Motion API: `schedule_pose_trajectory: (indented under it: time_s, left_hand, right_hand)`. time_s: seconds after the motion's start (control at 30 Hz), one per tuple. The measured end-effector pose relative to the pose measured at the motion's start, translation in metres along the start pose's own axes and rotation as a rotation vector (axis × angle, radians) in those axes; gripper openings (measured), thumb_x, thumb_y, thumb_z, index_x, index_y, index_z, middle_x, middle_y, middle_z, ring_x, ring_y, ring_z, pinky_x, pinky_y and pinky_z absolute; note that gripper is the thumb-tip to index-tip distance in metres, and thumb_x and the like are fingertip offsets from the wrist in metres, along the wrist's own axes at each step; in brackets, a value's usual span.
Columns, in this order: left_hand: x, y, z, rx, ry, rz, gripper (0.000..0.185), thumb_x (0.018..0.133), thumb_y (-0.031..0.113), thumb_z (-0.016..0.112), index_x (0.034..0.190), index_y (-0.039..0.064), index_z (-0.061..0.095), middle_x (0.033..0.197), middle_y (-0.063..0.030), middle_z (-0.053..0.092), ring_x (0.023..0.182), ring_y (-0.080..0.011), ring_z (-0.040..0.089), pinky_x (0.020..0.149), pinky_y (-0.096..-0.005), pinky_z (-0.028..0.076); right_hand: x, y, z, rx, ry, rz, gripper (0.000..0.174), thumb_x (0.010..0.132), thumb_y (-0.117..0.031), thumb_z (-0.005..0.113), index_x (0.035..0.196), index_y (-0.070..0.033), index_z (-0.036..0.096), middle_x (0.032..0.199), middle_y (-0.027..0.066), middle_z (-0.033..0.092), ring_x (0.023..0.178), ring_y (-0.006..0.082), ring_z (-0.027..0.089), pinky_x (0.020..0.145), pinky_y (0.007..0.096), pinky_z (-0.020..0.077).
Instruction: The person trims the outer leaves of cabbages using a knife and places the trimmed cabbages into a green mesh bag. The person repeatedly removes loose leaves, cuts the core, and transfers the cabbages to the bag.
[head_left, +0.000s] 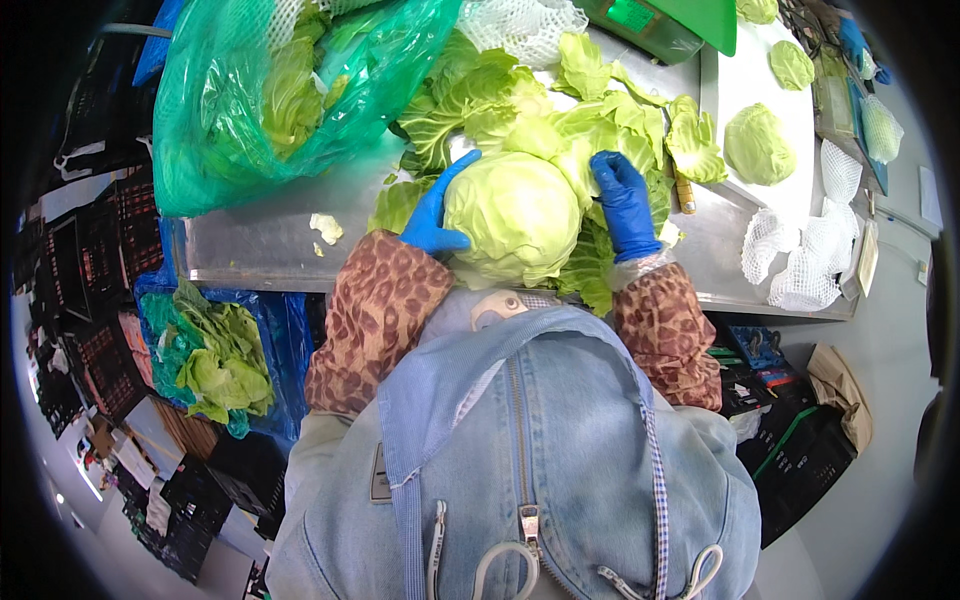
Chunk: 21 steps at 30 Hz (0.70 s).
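Note:
A large pale green cabbage head (513, 217) rests at the near edge of the metal table, right in front of me. My left hand (442, 214), in a blue glove, is spread against the cabbage's left side. At its right, my right hand (621, 196), also gloved in blue, pinches a pale outer cabbage leaf (576, 169) between curled fingers. Loose cabbage leaves (469, 105) lie behind and to the right of the head. Partly under them, a knife handle (684, 193) shows beyond my right hand; its blade is hidden.
A green plastic bag (225, 135) with leaves stands at left. Trimmed cabbages (759, 144) sit on a white surface at right, near white foam nets (814, 251). A green scale (645, 26) is at the back. A blue-lined crate (281, 360) with leaves is below left.

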<state>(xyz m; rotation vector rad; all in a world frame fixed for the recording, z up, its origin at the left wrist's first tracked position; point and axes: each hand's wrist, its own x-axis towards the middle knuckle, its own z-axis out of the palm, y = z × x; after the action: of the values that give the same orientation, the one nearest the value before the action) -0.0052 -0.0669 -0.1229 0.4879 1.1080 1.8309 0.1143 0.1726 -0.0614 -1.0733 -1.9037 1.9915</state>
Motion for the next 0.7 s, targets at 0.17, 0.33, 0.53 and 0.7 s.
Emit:
schedule_pose_trajectory:
  time_s: [0.17, 0.33, 0.53, 0.7]
  left_hand:
    - [0.005, 0.007, 0.012, -0.151, 0.096, -0.023, 0.129, 0.055, 0.046, 0.090, 0.152, 0.000, 0.019, 0.152, -0.0151, 0.032, 0.140, -0.0278, 0.034, 0.116, -0.0419, 0.026]
    - [0.026, 0.021, 0.031, -0.069, 0.083, 0.144, 0.127, 0.057, 0.041, 0.090, 0.153, 0.005, 0.015, 0.153, -0.0144, 0.030, 0.142, -0.0277, 0.031, 0.116, -0.0414, 0.026]
    - [0.040, 0.027, 0.029, -0.127, 0.096, 0.080, 0.119, 0.061, 0.031, 0.089, 0.154, 0.008, 0.018, 0.152, -0.0137, 0.031, 0.141, -0.0279, 0.031, 0.117, -0.0409, 0.024]
    - [0.035, 0.036, 0.024, -0.036, 0.044, -0.057, 0.119, 0.062, 0.030, 0.088, 0.154, 0.008, 0.015, 0.156, -0.0140, 0.022, 0.145, -0.0273, 0.023, 0.118, -0.0411, 0.021]
  right_hand:
    - [0.000, 0.020, 0.023, 0.113, 0.048, 0.100, 0.041, 0.097, -0.037, 0.055, 0.116, -0.001, 0.063, 0.106, 0.0055, 0.063, 0.094, 0.0131, 0.057, 0.085, 0.0273, 0.0459]
    - [0.002, -0.019, 0.022, 0.251, -0.147, -0.161, 0.043, 0.099, -0.029, 0.051, 0.130, 0.000, 0.055, 0.125, 0.0096, 0.058, 0.115, 0.0182, 0.053, 0.103, 0.0318, 0.0390]
    - [0.011, -0.035, 0.022, 0.047, -0.217, -0.359, 0.059, 0.084, -0.020, 0.072, 0.135, -0.001, 0.051, 0.134, 0.0111, 0.053, 0.125, 0.0211, 0.048, 0.108, 0.0335, 0.0351]
    - [0.003, -0.020, 0.024, 0.096, -0.199, -0.292, 0.061, 0.083, -0.019, 0.073, 0.136, -0.001, 0.049, 0.134, 0.0120, 0.052, 0.123, 0.0212, 0.049, 0.106, 0.0347, 0.0369]
